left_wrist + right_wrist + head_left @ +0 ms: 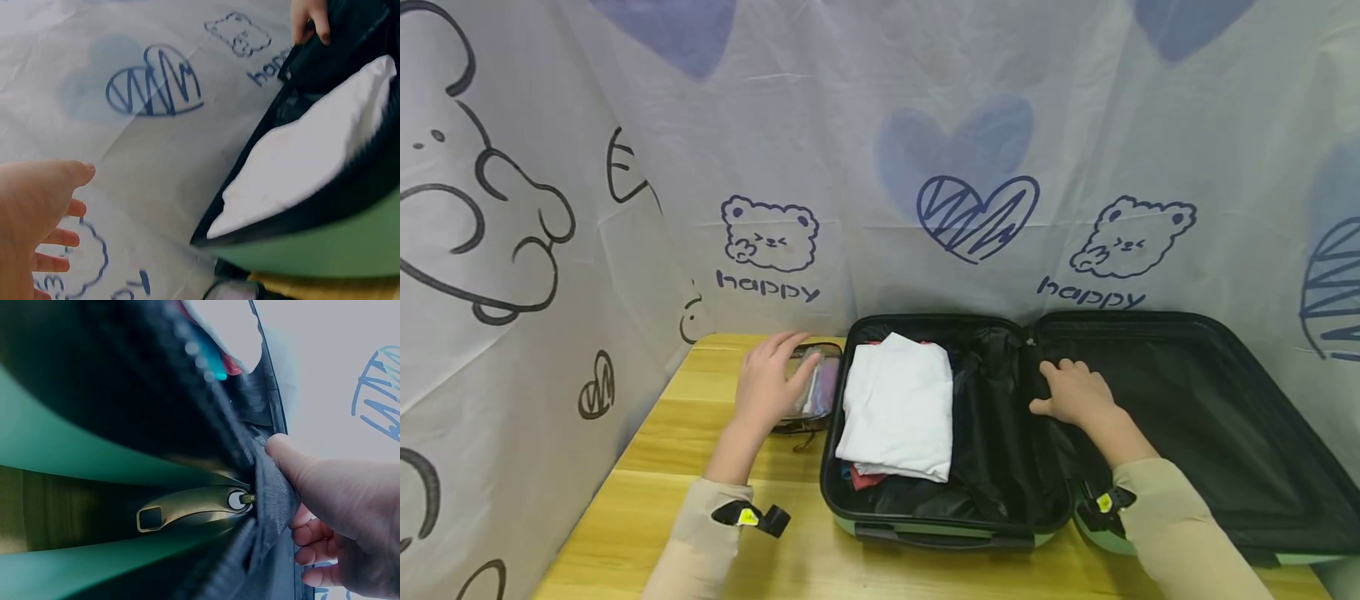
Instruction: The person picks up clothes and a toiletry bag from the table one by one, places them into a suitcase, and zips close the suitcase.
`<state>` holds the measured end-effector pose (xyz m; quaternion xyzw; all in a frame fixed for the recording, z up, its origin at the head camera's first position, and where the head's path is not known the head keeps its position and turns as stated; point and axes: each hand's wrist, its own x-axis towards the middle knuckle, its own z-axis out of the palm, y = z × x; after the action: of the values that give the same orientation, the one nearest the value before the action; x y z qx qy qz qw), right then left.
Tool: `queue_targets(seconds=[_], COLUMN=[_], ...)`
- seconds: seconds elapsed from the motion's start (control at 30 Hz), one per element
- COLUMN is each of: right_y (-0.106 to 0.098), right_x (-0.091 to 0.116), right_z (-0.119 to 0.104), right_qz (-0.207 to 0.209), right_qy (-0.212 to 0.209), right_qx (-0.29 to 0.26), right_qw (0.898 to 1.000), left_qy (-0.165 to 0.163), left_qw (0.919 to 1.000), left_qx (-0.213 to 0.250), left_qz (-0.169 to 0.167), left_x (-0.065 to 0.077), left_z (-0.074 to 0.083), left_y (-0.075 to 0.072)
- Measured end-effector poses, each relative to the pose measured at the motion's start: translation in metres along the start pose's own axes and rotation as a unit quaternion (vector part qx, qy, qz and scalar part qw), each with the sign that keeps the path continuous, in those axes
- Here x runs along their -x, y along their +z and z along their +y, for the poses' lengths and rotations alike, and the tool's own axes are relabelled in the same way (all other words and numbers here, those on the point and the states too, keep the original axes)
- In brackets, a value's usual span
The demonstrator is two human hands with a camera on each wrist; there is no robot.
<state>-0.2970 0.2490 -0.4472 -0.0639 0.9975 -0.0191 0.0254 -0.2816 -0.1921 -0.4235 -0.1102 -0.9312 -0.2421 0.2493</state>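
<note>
An open suitcase point(958, 533) with a green shell and black lining lies on the table. Folded white clothing point(898, 408) fills the left part of its near half, with red and blue fabric peeking out underneath. My left hand point(769, 375), fingers spread and relaxed, is over a small clear pouch point(823, 387) left of the suitcase, partly covering it in the head view. My right hand point(1075, 392) is at the black lining beside the suitcase's hinge, thumb and fingers apart. In the right wrist view the thumb overlaps the hinge fabric point(272, 500).
The suitcase lid point(1195, 417) lies folded out to the right. A metal zipper pull point(194, 506) hangs between the two shells. The wooden table point(647, 500) extends to the left, and a printed curtain point(880, 150) hangs close behind.
</note>
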Motion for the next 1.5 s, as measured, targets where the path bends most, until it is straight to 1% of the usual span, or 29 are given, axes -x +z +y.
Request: queue_targets(seconds=[0.1, 0.23, 0.3, 0.37, 0.43, 0.53, 0.63, 0.7, 0.8, 0.87, 0.93, 1.03, 1.13, 1.2, 1.27, 1.3, 1.33, 1.4, 1.5], right_y=[0.0, 0.002, 0.003, 0.004, 0.005, 0.006, 0.005, 0.005, 0.005, 0.005, 0.005, 0.005, 0.005, 0.004, 0.004, 0.004, 0.003, 0.003, 0.002], right_x=[0.0, 0.001, 0.0, 0.0, 0.0, -0.001, -0.001, -0.001, -0.001, -0.001, -0.001, -0.001, -0.001, 0.0, 0.0, 0.0, 0.0, 0.0, -0.001], right_z=[0.0, 0.0, 0.001, 0.001, 0.001, 0.002, 0.002, 0.002, 0.002, 0.002, 0.001, -0.001, -0.001, -0.001, -0.001, -0.001, -0.001, -0.001, 0.001], right_qz=[-0.001, -0.003, -0.003, -0.004, -0.006, -0.011, -0.012, -0.009, -0.008, -0.009, -0.011, -0.012, -0.013, -0.014, -0.015, -0.015, -0.016, -0.015, -0.011], right_qy=[0.002, 0.004, 0.004, 0.004, 0.005, 0.007, 0.009, 0.009, 0.009, 0.008, 0.006, 0.004, 0.007, 0.009, 0.01, 0.01, 0.011, 0.011, 0.01], right_qx=[-0.002, 0.0, 0.002, 0.002, 0.0, -0.002, -0.005, -0.006, -0.009, -0.011, -0.013, -0.015, -0.016, -0.016, -0.016, -0.016, -0.016, -0.019, -0.021], right_qw=[1.0, 1.0, 1.0, 1.0, 1.0, 1.0, 1.0, 1.0, 1.0, 1.0, 1.0, 1.0, 1.0, 1.0, 1.0, 1.0, 1.0, 1.0, 1.0], left_qy=[-0.025, -0.054, -0.065, -0.074, -0.084, -0.104, -0.132, -0.149, -0.182, -0.208, -0.241, -0.289, -0.325, -0.339, -0.347, -0.348, -0.347, -0.344, -0.325], left_qw=[0.9997, 0.9985, 0.9979, 0.9972, 0.9962, 0.9937, 0.9886, 0.9834, 0.9713, 0.9597, 0.9455, 0.9207, 0.9018, 0.8958, 0.8945, 0.8955, 0.8983, 0.9067, 0.9245], left_qx=[-0.002, -0.006, -0.003, 0.0, 0.009, 0.03, 0.062, 0.091, 0.141, 0.175, 0.204, 0.246, 0.272, 0.279, 0.279, 0.276, 0.269, 0.242, 0.179], left_qz=[-0.004, -0.01, -0.005, 0.007, 0.021, 0.031, 0.039, 0.046, 0.06, 0.07, 0.08, 0.091, 0.084, 0.068, 0.044, 0.03, 0.012, -0.029, -0.088], left_x=[0.005, 0.01, 0.013, 0.016, 0.018, 0.02, 0.019, 0.018, 0.017, 0.017, 0.016, 0.014, 0.011, 0.009, 0.007, 0.006, 0.005, 0.003, 0.0], left_z=[-0.013, -0.032, -0.042, -0.052, -0.061, -0.075, -0.086, -0.093, -0.102, -0.107, -0.111, -0.117, -0.123, -0.125, -0.127, -0.128, -0.128, -0.129, -0.128], left_y=[0.002, 0.009, 0.013, 0.019, 0.024, 0.033, 0.042, 0.049, 0.061, 0.069, 0.075, 0.083, 0.089, 0.091, 0.092, 0.093, 0.093, 0.094, 0.094])
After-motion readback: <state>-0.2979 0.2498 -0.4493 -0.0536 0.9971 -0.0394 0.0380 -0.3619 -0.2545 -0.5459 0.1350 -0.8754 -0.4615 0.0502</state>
